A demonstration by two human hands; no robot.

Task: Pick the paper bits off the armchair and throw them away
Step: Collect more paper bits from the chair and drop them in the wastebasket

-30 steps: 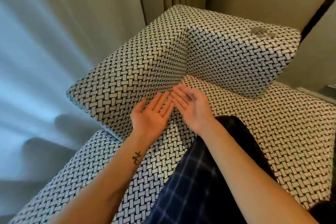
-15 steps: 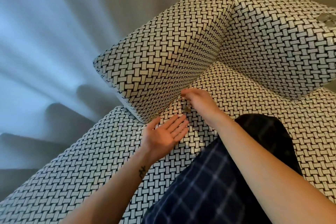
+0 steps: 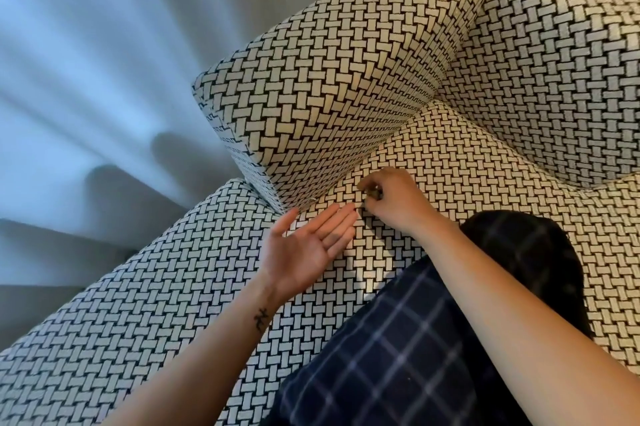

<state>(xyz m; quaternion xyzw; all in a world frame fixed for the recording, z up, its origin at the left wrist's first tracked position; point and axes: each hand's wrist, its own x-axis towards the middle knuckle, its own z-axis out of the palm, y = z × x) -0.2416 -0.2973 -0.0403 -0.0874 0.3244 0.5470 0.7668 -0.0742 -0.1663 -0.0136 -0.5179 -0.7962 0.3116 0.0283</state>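
The armchair (image 3: 346, 86) is covered in black-and-white woven fabric. My right hand (image 3: 394, 200) rests on the seat cushion (image 3: 467, 162) near the crease under the arm. Its curled fingers pinch a small dark paper bit (image 3: 374, 192). My left hand (image 3: 308, 245) lies just to the left, palm up, fingers straight, with nothing on it. Its fingertips almost touch the right hand. A thin pale scrap (image 3: 311, 200) shows in the crease beside the armrest.
A pale curtain (image 3: 104, 62) hangs to the left of the armchair. My knee in dark checked trousers (image 3: 433, 339) rests on the seat at the lower right. The chair's back (image 3: 561, 55) rises at the upper right.
My right hand went from flat fingers to a pinch on a small bit. Both hands have moved forward along the crease, and the view has come closer and swung left.
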